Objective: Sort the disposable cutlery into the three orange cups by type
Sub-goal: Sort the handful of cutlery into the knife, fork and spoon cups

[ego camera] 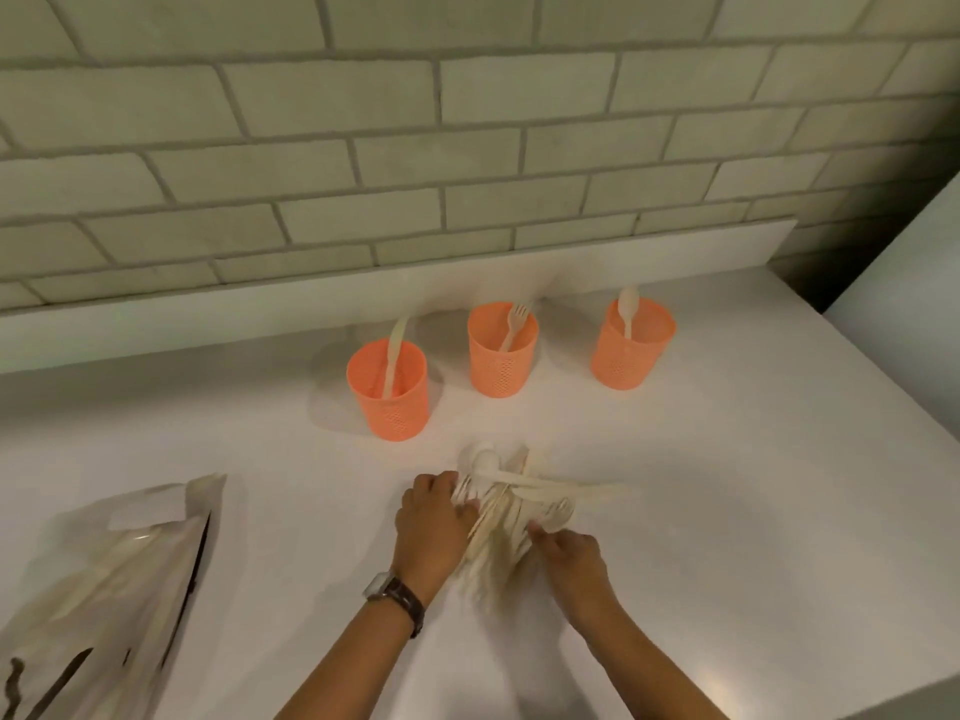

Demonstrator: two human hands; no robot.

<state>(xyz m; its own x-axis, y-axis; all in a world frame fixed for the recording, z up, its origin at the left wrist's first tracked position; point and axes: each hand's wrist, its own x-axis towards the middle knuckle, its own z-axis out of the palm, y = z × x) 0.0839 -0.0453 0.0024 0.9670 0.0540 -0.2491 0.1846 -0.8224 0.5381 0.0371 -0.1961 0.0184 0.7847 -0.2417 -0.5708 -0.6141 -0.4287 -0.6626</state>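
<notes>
Three orange perforated cups stand in a row on the white counter. The left cup (390,402) holds a knife (393,356), the middle cup (502,362) a fork (514,324), the right cup (629,356) a spoon (627,309). In front of them lies a heap of cream disposable cutlery (511,504) with spoons, forks and knives mixed. My left hand (431,522) rests on the heap's left side, fingers curled into it. My right hand (569,556) touches the heap's lower right, fingertips pinched at a piece; the pieces there are blurred.
A crumpled clear plastic bag (119,584) lies at the lower left of the counter (727,485). A tiled brick-pattern wall (415,148) runs behind the cups. The counter's right edge drops off near a white surface (904,314).
</notes>
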